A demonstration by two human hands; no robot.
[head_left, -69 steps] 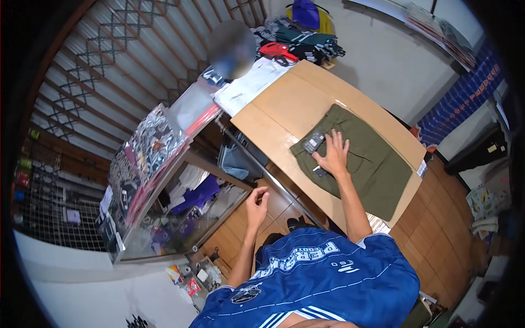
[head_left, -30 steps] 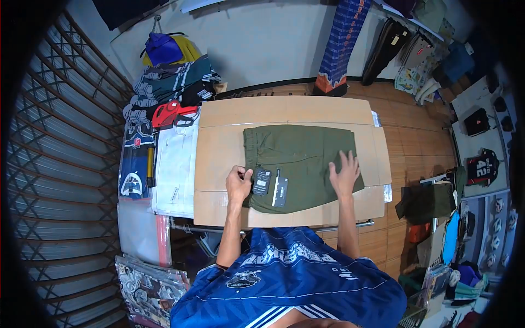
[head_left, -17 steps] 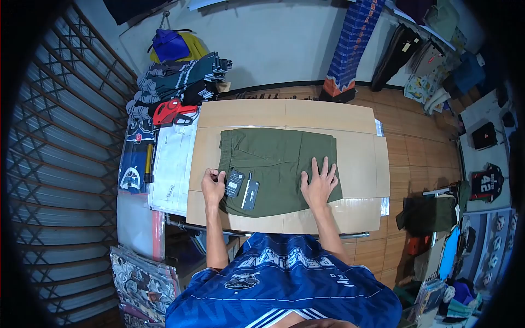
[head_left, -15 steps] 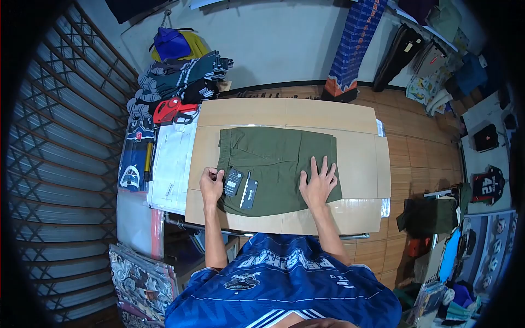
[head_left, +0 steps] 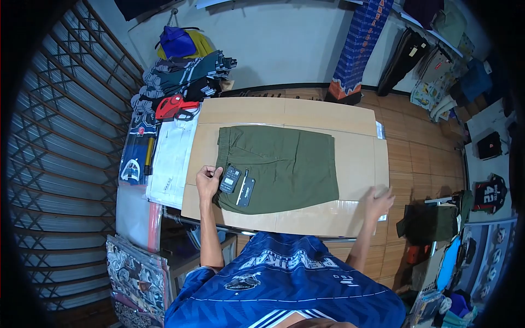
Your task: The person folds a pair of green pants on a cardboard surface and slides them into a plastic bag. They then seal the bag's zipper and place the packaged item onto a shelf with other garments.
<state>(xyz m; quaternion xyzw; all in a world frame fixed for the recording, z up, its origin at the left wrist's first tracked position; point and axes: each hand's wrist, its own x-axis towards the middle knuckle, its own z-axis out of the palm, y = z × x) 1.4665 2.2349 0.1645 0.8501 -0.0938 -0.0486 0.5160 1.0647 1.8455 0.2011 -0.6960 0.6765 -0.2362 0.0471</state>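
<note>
Olive-green shorts [head_left: 295,164], folded flat, lie on the cardboard [head_left: 355,158] with their elastic waistband to the left. Two dark hang tags rest on them near the waistband: a smaller tag [head_left: 229,179] and a longer tag [head_left: 246,192]. My left hand [head_left: 208,182] is closed on the waistband edge beside the smaller tag, thumb and fingers pinched together. Off the shorts, my right hand [head_left: 377,202] is over the right edge of the cardboard. Its fingers look apart and a little blurred, and nothing shows in them.
Left of the cardboard are white paper sheets [head_left: 172,158], a red-and-black tool [head_left: 176,107] and a pile of folded clothes [head_left: 186,74]. A blue patterned column [head_left: 356,49] stands beyond the table. Packed garments [head_left: 136,273] are at lower left, and dark clothes [head_left: 429,223] at right.
My right hand has lifted off the shorts and moved right to the cardboard's edge. My left hand keeps its place at the waistband. The shorts lie nearly as before.
</note>
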